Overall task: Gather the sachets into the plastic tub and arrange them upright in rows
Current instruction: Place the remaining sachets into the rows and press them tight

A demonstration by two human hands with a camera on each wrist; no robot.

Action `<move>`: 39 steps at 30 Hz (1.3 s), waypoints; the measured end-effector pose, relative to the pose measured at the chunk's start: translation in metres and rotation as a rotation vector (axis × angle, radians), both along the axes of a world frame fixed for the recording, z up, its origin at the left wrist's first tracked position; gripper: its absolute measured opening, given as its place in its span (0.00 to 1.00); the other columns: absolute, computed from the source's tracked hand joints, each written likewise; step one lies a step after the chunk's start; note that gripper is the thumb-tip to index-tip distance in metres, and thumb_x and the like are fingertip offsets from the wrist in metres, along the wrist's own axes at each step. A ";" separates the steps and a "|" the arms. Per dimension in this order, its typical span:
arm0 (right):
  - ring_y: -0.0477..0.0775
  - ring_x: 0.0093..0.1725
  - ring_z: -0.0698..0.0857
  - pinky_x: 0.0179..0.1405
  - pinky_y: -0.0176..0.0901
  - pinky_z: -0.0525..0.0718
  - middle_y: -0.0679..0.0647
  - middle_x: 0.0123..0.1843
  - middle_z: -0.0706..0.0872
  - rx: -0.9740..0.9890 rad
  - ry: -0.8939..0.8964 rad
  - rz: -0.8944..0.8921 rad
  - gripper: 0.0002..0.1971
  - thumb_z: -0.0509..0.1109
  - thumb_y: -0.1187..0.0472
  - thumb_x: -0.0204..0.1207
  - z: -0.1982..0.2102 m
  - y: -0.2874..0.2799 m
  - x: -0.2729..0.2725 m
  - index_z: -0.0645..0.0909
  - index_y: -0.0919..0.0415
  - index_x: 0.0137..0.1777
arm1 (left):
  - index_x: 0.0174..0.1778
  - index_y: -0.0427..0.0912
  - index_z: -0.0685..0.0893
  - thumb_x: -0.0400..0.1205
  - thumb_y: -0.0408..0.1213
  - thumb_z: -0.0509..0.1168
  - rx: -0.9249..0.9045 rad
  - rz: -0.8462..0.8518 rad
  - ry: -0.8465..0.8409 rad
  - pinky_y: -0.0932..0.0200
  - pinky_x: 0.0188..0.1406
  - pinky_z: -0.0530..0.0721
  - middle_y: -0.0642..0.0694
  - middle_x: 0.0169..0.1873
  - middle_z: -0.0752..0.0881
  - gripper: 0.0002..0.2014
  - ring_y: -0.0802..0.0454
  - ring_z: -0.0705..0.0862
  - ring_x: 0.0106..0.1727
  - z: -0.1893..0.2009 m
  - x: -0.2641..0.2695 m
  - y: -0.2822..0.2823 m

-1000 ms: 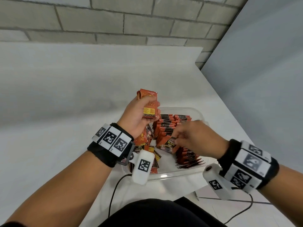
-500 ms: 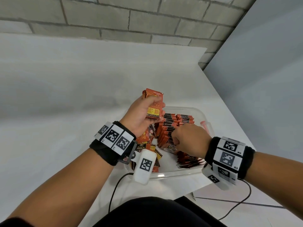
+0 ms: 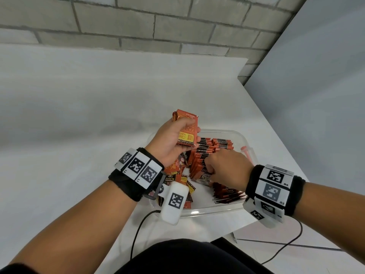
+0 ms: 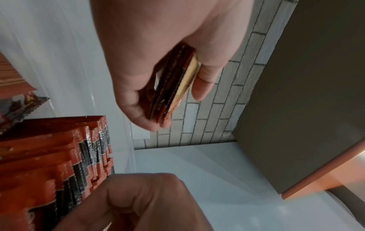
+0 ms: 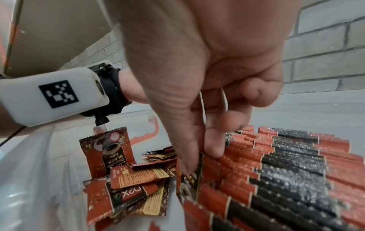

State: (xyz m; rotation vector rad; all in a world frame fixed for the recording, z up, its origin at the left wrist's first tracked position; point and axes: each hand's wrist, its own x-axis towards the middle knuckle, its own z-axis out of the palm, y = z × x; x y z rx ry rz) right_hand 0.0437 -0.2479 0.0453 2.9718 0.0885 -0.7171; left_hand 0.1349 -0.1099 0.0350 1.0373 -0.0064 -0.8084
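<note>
Two hands work over a clear plastic tub (image 3: pixel 244 138) standing at the near right corner of a white desk (image 3: pixel 79 115), close to the desk's right edge. The left hand (image 3: pixel 173 140) is raised above the tub's far left side, fingers and thumb curled round a small stack of sachets (image 3: pixel 186 129) held flat together, long axis roughly upright. The right hand (image 3: pixel 227 167) is low inside the tub, thumb and fingers (image 5: pixel 214 148) pinching a single sachet (image 5: pixel 190 176) on edge against the left face of the standing rows (image 5: pixel 286 164). Those rows fill the tub's middle and right, sachets upright with their sealed top edges facing up, the lines running from near to far. A loose pile of sachets (image 5: pixel 136 179) lies flat and jumbled in the near left part of the tub, just left of the right hand and below the left wrist. By my judgement the right hand is nearer that pile, and the free room for new sachets is the strip of bare tub floor between pile and rows. The tub's walls bound all sideways movement.
</note>
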 end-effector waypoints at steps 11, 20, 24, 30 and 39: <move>0.44 0.37 0.82 0.36 0.37 0.77 0.46 0.42 0.86 0.328 -0.310 -0.306 0.08 0.70 0.50 0.77 0.023 -0.017 -0.004 0.81 0.52 0.51 | 0.57 0.44 0.82 0.83 0.28 0.62 0.012 -0.113 0.003 0.48 0.43 0.90 0.40 0.48 0.88 0.10 0.44 0.89 0.47 -0.004 -0.001 -0.001; 0.58 0.43 0.88 0.43 0.45 0.85 0.53 0.43 0.89 1.048 -0.405 -0.689 0.15 0.73 0.60 0.76 0.019 -0.026 -0.009 0.80 0.54 0.62 | 0.56 0.44 0.84 0.70 0.40 0.71 -0.011 -0.290 -0.086 0.51 0.42 0.89 0.41 0.47 0.90 0.18 0.45 0.89 0.48 -0.005 -0.013 -0.011; 0.60 0.41 0.86 0.41 0.48 0.84 0.54 0.40 0.87 1.125 -0.679 -0.677 0.07 0.76 0.66 0.72 0.023 -0.028 -0.011 0.80 0.55 0.42 | 0.53 0.43 0.85 0.69 0.53 0.68 -0.029 -0.224 0.031 0.50 0.42 0.85 0.44 0.38 0.89 0.22 0.49 0.87 0.39 -0.004 -0.012 -0.014; 0.38 0.41 0.74 0.42 0.30 0.72 0.49 0.43 0.75 0.901 -0.447 -0.464 0.15 0.80 0.66 0.67 0.017 -0.023 -0.021 0.82 0.44 0.42 | 0.61 0.37 0.82 0.72 0.35 0.69 -0.095 -0.133 0.047 0.46 0.46 0.89 0.36 0.52 0.88 0.20 0.41 0.88 0.51 -0.002 -0.011 -0.014; 0.51 0.38 0.84 0.35 0.42 0.82 0.57 0.43 0.87 1.336 -0.266 -0.908 0.09 0.72 0.66 0.76 0.019 -0.014 -0.013 0.77 0.61 0.53 | 0.64 0.35 0.80 0.76 0.24 0.65 -0.146 -0.023 -0.014 0.46 0.50 0.87 0.34 0.53 0.87 0.19 0.39 0.87 0.52 -0.006 -0.010 -0.017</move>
